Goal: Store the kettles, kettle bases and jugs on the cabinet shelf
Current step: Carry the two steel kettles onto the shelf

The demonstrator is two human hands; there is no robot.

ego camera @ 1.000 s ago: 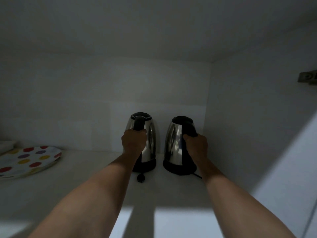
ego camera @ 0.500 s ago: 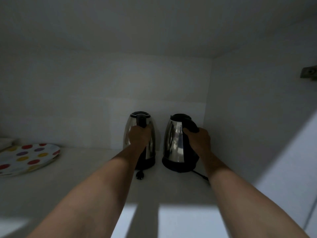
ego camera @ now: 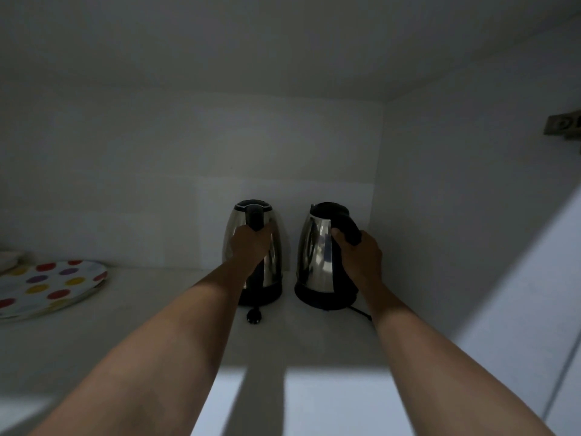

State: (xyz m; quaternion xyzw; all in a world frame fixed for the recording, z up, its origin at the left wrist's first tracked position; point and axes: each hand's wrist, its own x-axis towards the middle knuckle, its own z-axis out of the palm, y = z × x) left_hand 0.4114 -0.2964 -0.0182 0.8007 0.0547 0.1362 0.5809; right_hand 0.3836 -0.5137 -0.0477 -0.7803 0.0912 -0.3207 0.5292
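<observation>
L hand (ego camera: 250,247) grips steel kettle (ego camera: 270,247); black base (ego camera: 267,295).

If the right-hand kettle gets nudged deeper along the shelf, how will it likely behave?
The right kettle probably slides stiffly as one unit with its black base. Its tall, narrow-topped body might tip if pushed high at the handle. The trailing cord may drag or snag.

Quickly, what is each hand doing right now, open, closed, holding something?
Left hand: closed on the left kettle handle.
Right hand: closed on the right kettle handle.
</observation>
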